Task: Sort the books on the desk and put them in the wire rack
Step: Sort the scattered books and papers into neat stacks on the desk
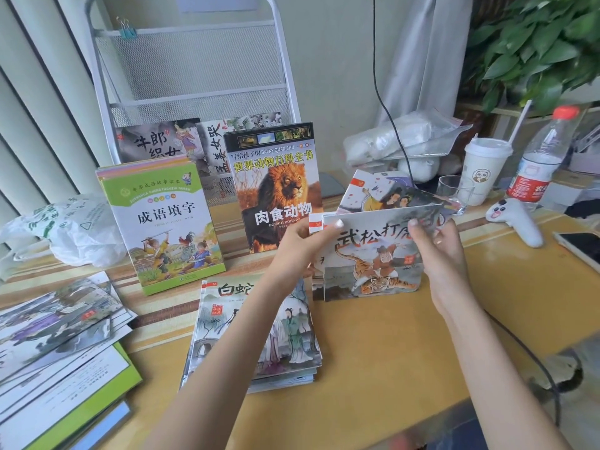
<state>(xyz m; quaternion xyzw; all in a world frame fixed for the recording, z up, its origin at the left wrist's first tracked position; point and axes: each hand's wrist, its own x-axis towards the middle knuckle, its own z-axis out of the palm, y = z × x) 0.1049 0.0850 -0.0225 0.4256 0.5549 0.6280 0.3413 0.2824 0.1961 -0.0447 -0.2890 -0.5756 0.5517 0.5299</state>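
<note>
I hold several thin picture books upright on the desk, the front one a tiger book [373, 264]. My left hand [305, 243] grips their left top edge and my right hand [441, 248] grips the right edge. The white wire rack [194, 69] stands at the back, with two picture books [152, 141] in its lower pocket. Against the rack lean a green idiom book [162, 222] and a lion animal book [276, 183]. Below my left arm a stack of picture books [285, 336] lies flat. More books [58, 345] lie at the near left.
A white plastic bag [61, 228] sits at the left. At the right stand a glass [454, 193], a lidded cup with straw [483, 170], a water bottle [542, 160], a white controller [516, 222] and a phone [581, 248]. A black cable [386, 102] hangs down behind the books.
</note>
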